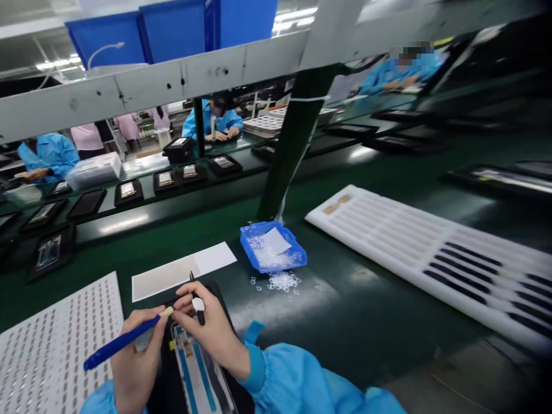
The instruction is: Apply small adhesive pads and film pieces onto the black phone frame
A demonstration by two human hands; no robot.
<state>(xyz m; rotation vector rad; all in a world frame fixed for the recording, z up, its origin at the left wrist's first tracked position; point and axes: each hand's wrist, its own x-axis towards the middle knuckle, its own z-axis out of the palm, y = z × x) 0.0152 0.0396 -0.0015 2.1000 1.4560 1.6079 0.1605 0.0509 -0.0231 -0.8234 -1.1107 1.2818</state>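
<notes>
My left hand point(138, 356) is closed round a blue pen-shaped tool point(123, 343) with a cream tip, which points toward my other hand. My right hand point(215, 330) is closed with a slim black pointed tool point(200, 317) between its fingers; a white piece sits on its shaft. The fingertips of both hands meet over the top end of a phone-like housing point(200, 374) with blue strips. Any small part pinched there is hidden. Under the housing lies a black tray point(226, 307), partly covered by my hands.
A blue bin point(297, 257) holds tiny white pieces, with more spilled beside it point(283, 280). A white card point(185, 270), a sheet of small parts point(56, 345) and a long white slotted tray point(388, 247) lie around. Beyond a slanted post point(288, 149), black trays point(128, 191) line a bench with co-workers.
</notes>
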